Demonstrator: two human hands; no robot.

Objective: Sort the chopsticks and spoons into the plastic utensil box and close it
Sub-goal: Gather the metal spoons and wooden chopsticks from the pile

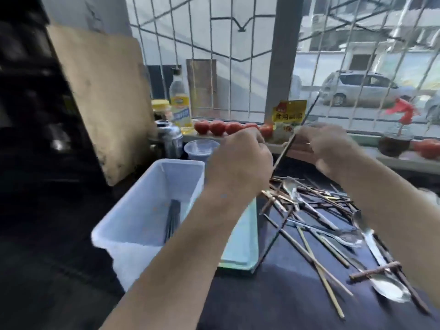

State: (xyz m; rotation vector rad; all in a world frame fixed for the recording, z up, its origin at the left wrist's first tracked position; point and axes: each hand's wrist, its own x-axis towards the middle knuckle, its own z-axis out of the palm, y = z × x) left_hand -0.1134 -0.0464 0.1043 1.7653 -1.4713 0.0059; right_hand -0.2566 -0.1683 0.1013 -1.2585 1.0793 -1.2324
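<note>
A translucent plastic utensil box [133, 210] stands open at the left of the dark counter, with a few dark chopsticks [172, 220] lying inside. Its pale green lid [245, 244] lies flat just to the right of it. A loose pile of chopsticks [316, 265] and metal spoons [388, 287] covers the counter on the right. Both hands are raised above the pile. My left hand [240, 158] is closed on the lower part of a dark chopstick [302, 125] that slants up to the right. My right hand [333, 148] pinches the same chopstick higher up.
A wooden cutting board [102, 96] leans behind the box. A metal pot [169, 136], a clear plastic cup [201, 148], an oil bottle [179, 103], a row of tomatoes [226, 127] and a seasoning packet [289, 113] line the window sill.
</note>
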